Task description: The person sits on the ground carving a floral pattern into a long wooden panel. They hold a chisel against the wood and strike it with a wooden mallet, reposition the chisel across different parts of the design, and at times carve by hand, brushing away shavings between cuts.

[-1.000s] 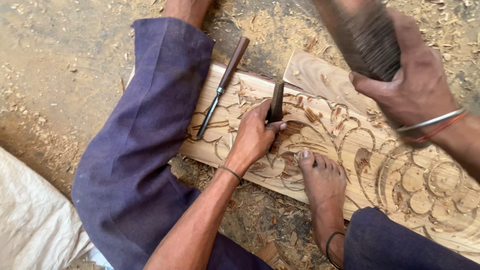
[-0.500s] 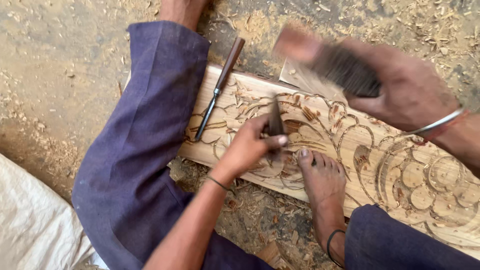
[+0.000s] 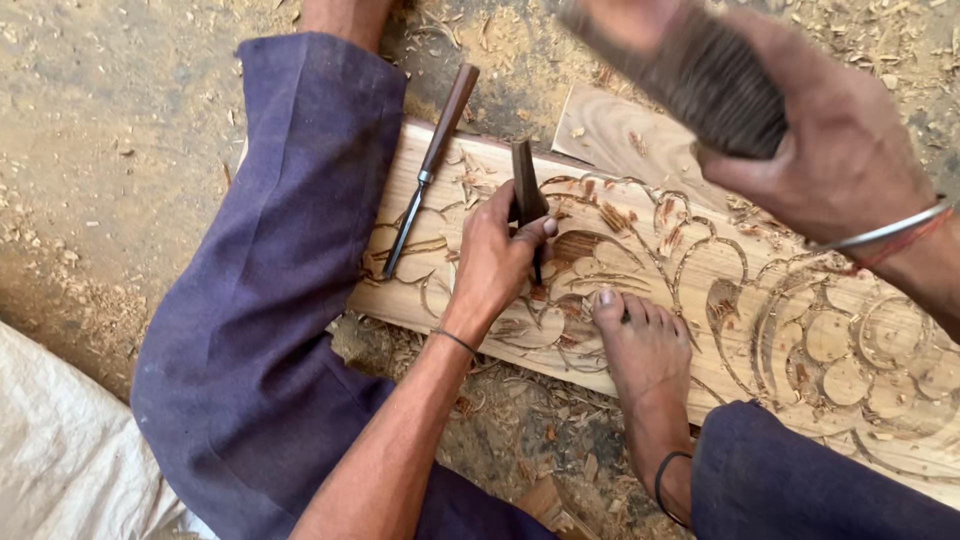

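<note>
Bare feet and arms; loose purple trousers; silver bangle with red thread; thin wristband; dark anklet.

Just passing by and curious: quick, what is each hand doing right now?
Left hand: closed on a dark-handled chisel standing on the pale carved wooden plank.
Right hand: closed on a dark wooden mallet, raised.

It was a woodcarver's workplace, set on bare ground rather than at a bench. A long pale plank cut with scrolls and petals lay flat on the dirt. Wood chips and sawdust were strewn thickly all around the plank, and a spare chisel rested across its near end. Left of the plank lay a whitish sack on the packed earth.
</note>
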A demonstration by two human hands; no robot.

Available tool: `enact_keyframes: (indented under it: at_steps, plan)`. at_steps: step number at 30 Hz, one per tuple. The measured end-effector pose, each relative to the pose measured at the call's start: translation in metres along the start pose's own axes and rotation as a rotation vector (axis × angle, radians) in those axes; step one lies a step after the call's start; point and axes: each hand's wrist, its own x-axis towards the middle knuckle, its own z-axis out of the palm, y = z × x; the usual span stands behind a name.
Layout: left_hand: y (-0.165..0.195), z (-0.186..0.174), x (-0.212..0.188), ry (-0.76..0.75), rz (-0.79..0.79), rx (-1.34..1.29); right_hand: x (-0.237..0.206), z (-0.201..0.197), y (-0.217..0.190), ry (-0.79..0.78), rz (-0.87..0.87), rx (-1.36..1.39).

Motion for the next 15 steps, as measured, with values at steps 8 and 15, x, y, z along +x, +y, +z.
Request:
enact_keyframes:
  at_steps: [8, 15]
  plan:
    - [0.0, 0.003, 0.0, -0.049, -0.128, -0.03, 0.021, 0.0, -0.02, -0.228, -0.144, -0.471]
    - [-0.004, 0.004, -0.003, -0.02, 0.054, 0.048, 0.022, -0.001, -0.021, -0.417, 0.068, -0.575]
